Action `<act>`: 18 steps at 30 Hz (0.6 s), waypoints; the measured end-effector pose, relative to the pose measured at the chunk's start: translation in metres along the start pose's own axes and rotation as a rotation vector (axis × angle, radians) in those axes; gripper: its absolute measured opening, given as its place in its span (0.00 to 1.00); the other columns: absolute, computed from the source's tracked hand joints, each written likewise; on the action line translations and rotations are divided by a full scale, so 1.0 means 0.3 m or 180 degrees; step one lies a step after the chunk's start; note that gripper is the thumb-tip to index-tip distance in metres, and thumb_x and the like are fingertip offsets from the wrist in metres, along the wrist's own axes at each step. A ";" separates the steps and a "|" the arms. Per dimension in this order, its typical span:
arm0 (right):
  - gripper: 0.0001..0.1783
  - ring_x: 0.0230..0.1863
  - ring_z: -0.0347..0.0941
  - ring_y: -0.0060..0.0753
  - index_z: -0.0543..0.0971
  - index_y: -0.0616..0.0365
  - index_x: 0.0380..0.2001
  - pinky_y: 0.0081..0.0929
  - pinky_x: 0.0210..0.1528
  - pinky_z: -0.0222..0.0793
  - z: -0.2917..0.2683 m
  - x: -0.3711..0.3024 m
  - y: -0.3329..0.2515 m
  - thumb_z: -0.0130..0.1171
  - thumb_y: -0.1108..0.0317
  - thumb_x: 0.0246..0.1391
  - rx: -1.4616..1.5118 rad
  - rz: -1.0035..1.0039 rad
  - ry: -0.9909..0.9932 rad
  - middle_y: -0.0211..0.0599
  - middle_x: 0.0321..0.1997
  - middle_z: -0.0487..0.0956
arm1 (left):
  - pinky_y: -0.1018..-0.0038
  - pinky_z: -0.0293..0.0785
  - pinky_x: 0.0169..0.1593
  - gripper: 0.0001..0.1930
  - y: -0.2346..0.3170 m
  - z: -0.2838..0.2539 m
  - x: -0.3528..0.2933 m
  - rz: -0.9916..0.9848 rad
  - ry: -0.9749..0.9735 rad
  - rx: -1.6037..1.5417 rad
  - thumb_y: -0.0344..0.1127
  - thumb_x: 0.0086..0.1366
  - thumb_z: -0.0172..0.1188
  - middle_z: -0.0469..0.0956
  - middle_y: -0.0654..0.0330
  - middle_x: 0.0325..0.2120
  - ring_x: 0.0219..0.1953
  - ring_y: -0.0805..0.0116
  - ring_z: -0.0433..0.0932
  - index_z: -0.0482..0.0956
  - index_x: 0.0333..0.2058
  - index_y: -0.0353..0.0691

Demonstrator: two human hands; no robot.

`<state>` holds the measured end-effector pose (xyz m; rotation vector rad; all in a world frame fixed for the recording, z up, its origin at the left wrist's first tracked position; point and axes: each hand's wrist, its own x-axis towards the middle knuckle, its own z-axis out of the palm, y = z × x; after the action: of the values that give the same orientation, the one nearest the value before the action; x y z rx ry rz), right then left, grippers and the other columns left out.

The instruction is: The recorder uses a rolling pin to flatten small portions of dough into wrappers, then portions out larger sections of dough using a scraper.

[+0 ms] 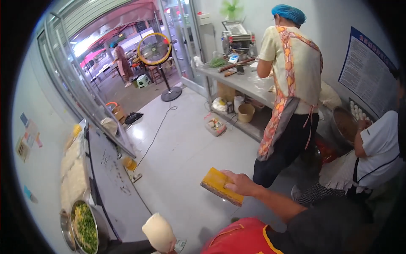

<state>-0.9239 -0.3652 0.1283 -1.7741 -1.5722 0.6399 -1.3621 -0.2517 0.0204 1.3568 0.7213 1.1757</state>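
Note:
A flat, yellow rectangular scraper-like piece (216,183) with a dark, worn lower edge is in my right hand (242,185). The thumb lies on its upper face, and I hold it out over the floor. Low in the head view, my left hand (172,247) grips a pale, rounded lump of dough (158,232) from below. Only a few of its fingers show; the dough hides the rest. My body in a red apron (237,237) fills the bottom edge.
At left are a metal bowl of chopped greens (86,228) and a dark board (111,178). A person in a blue cap (292,63) works at a steel table (253,86); another person (378,148) sits at right. A standing fan (155,51) and its floor cord are ahead.

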 end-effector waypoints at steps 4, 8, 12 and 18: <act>0.35 0.40 0.76 0.61 0.59 0.48 0.64 0.48 0.45 0.72 -0.167 0.090 0.172 0.55 0.61 0.52 0.0123 0.0453 0.0510 0.57 0.38 0.79 | 0.65 0.64 0.62 0.26 -0.041 0.270 0.235 0.0062 -0.0134 -0.0398 0.46 0.72 0.40 0.64 0.54 0.62 0.61 0.61 0.66 0.60 0.62 0.37; 0.33 0.39 0.76 0.62 0.61 0.47 0.62 0.50 0.44 0.71 -0.278 0.144 0.329 0.55 0.61 0.52 -0.0150 0.0972 0.0787 0.58 0.36 0.79 | 0.64 0.68 0.59 0.26 0.012 0.637 0.677 -0.0851 -0.0967 -0.2393 0.46 0.72 0.41 0.66 0.55 0.60 0.59 0.60 0.68 0.60 0.62 0.38; 0.31 0.37 0.76 0.63 0.61 0.47 0.62 0.51 0.43 0.71 -0.318 0.184 0.487 0.53 0.61 0.54 -0.0568 0.1318 0.0714 0.59 0.35 0.79 | 0.56 0.68 0.59 0.27 -0.121 0.897 1.037 -0.2112 -0.1130 -0.3351 0.50 0.71 0.41 0.67 0.54 0.59 0.58 0.52 0.69 0.62 0.61 0.39; 0.31 0.41 0.76 0.61 0.60 0.45 0.64 0.52 0.45 0.69 -0.331 0.323 0.550 0.50 0.61 0.56 -0.0521 0.2667 0.0690 0.58 0.39 0.79 | 0.54 0.70 0.58 0.28 -0.204 1.331 1.529 -0.3243 -0.2215 -0.3723 0.53 0.70 0.41 0.67 0.51 0.60 0.58 0.51 0.70 0.65 0.60 0.38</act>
<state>-0.7275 -0.2936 0.0757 -2.5312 -0.7038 0.6636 -0.8367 0.0427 0.1246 0.2073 0.0591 0.1119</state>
